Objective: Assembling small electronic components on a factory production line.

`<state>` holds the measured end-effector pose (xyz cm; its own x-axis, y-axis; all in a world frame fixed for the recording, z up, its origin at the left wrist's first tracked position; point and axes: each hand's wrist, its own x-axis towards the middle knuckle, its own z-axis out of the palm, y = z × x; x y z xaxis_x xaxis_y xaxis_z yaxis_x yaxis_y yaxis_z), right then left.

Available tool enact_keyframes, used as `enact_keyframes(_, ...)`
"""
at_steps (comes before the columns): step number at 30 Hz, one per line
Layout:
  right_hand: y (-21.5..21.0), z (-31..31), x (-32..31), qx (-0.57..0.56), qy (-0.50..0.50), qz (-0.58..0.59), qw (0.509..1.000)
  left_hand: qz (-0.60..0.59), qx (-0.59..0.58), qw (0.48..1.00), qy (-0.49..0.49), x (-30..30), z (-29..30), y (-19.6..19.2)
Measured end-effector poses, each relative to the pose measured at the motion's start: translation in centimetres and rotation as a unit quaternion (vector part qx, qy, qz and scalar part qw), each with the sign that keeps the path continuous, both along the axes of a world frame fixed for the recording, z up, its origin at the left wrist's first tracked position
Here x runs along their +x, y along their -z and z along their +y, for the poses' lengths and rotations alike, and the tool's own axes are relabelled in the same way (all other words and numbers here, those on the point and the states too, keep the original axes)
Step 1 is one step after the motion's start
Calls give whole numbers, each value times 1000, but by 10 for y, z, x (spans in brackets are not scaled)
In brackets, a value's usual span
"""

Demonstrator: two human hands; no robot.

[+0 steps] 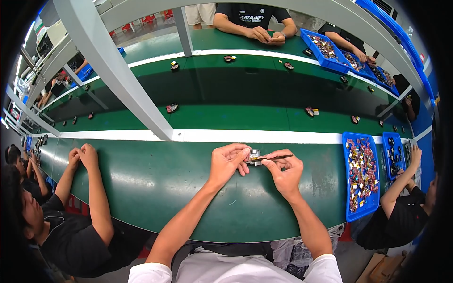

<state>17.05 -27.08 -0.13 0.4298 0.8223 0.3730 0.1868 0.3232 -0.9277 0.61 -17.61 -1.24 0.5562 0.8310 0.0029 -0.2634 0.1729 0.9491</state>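
Note:
Over the green worktable (226, 207), my left hand (229, 162) pinches a small rounded part with a clear and silvery housing (254, 153) between thumb and fingers. My right hand (286, 173) grips a thin dark stick-like tool (283, 156), perhaps tweezers, whose left end reaches the lower edge of the housing. Fingers of both hands partly cover the housing, and its inner details are too small to make out.
A blue tray (349, 188) full of small coloured pieces stands to my right, with another blue tray (391, 172) of dark parts beyond. A white rail (255, 137) and slanted grey post (118, 70) border the green conveyor (245, 115), which carries small parts. Co-workers sit on both sides and opposite.

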Motion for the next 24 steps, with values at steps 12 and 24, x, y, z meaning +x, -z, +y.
enact_keyframes(12, -4, 0, 3, -9, 0, -42, 999, -1, -1, 1000, 1, -2, 0, -1)
enact_keyframes(24, -9, -4, 0, -20, 10, -84, 996, -11, -11, 1000, -11, -2, 0, 3)
